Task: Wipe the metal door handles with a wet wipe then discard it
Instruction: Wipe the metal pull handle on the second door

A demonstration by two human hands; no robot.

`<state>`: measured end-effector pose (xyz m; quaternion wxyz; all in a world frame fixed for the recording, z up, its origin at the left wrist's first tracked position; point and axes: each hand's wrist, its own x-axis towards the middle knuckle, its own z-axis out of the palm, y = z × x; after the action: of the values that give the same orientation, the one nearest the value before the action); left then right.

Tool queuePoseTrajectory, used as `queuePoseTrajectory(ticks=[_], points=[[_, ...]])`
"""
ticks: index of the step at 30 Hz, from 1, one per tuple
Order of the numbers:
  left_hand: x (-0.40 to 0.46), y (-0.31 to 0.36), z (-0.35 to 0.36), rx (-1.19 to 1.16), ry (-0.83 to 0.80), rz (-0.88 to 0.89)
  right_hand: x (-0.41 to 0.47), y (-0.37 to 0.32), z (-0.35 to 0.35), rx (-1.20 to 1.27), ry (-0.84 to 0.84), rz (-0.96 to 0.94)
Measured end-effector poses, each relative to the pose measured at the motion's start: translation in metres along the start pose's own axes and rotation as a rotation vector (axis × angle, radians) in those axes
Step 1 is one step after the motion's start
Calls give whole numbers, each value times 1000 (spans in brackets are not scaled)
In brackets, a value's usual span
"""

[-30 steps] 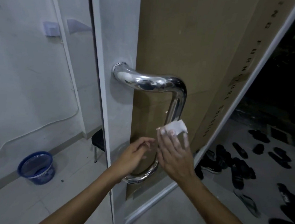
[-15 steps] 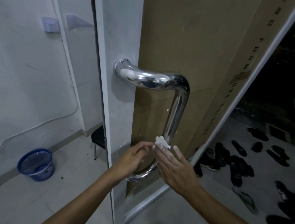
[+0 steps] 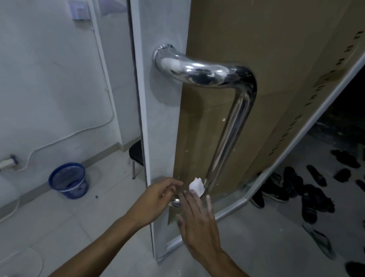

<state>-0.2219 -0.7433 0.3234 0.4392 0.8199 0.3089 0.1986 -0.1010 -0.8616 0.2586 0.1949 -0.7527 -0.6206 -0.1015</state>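
Head view: right hand (image 3: 199, 222) fingers flat on wet wipe (image 3: 197, 186), left hand (image 3: 158, 198) loose.

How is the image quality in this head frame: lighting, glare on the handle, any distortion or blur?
Head view: dim, bluish indoor light; the doorway at right falls to near black. The metal door handle shows bright specular highlights along its upper bend. Wide-angle distortion bows the door edge. The wet wipe is nearly blown out, and the right hand and left hand look slightly soft.
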Motion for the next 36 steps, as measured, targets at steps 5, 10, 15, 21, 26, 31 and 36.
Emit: queuePoseTrajectory(ticks=[5,10,15,21,26,31,36], points=[[-15,-4,-8,67,74,147,-2,-16,4,148,37,33],[-18,-14,-15,156,89,188,1,18,-7,69,10,-234],[-32,-37,-7,260,105,181,32,27,-20,96,-49,-309],[-45,-48,-6,161,185,134,28,25,-10,-60,-77,-291],[-45,-42,-11,-167,309,-19,25,-21,7,-67,-88,-177],[-33,-37,-13,-434,357,-158,23,-43,4,-120,-140,-171],[-31,-37,-13,-425,328,-190,14,-15,-12,-150,-143,-106]])
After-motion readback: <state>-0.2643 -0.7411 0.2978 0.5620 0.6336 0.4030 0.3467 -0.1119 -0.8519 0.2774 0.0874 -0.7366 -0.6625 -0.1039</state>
